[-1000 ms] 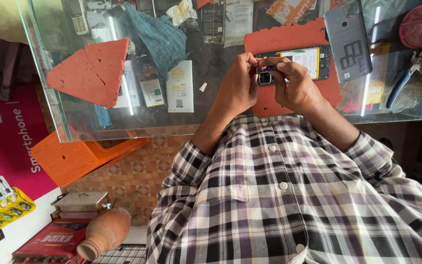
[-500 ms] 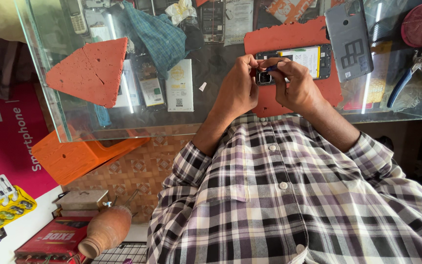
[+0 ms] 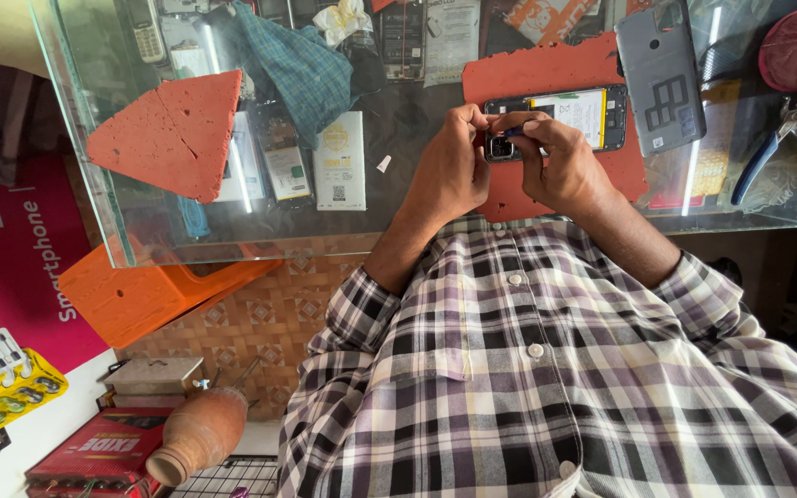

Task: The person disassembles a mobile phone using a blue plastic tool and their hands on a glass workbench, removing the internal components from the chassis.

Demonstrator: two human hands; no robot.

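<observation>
Glass table: both hands (image 3: pixel 509 161) pinch opened phone (image 3: pixel 555 118) (on red mat (image 3: pixel 546 69)).

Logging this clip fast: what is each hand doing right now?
Left hand: closed, pinching the end of the opened phone.
Right hand: closed on a small blue tool at the phone.

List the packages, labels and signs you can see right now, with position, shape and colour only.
White battery pack: under the glass top, left of the left hand; upright rectangle, yellow mark.
White label: inside the opened phone at the right hand; rectangular.
Magenta sign: left floor; white lettering.
Red box: bottom left; flat, white lettering.
Blister card: far left; yellow, white pockets.
</observation>
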